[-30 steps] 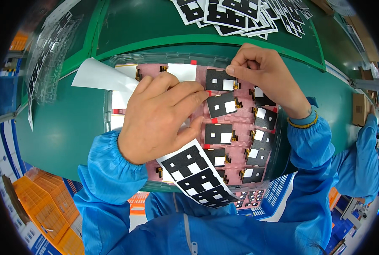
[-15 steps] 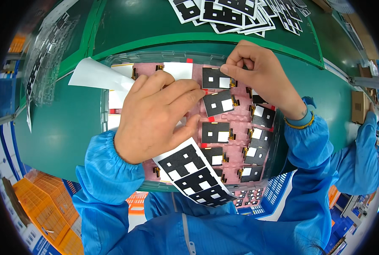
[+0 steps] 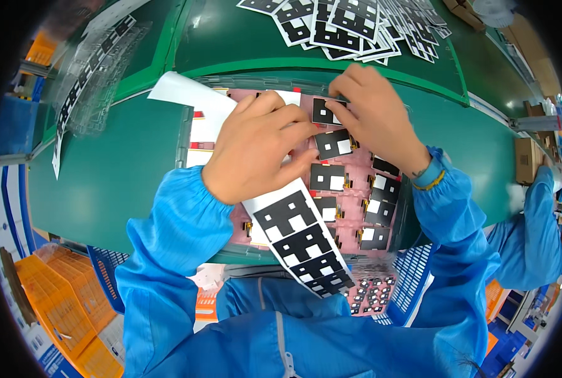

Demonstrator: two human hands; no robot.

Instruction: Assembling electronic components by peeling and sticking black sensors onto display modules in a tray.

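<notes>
My left hand (image 3: 259, 148) is closed on a sticker sheet (image 3: 300, 236), white backing with black rectangular stickers that have square openings. The sheet hangs from under the palm toward my body. A blank white end of backing (image 3: 183, 91) curls out at the far left of this hand. Beneath both hands lies a pink tray (image 3: 353, 208) holding rows of small flat panels with gold connector tails, many covered in black stickers. My right hand (image 3: 378, 116) is over the far row, thumb on a black-stickered panel (image 3: 322, 114), its fingers apart from the thumb. Another such panel (image 3: 333, 145) sits slightly tilted nearer me.
Many sticker sheets (image 3: 350, 28) are piled on the green table (image 3: 230, 38) beyond the tray. Clear plastic trays (image 3: 101, 94) stand at the left. Orange crates (image 3: 60, 302) and a blue basket (image 3: 413, 283) are below. A person in a blue sleeve (image 3: 533, 233) is at the right.
The view has shifted a little. My right thumb and fingers have parted from their pinch, and the thumb rests on the far panel. My left hand still holds the sheet.
</notes>
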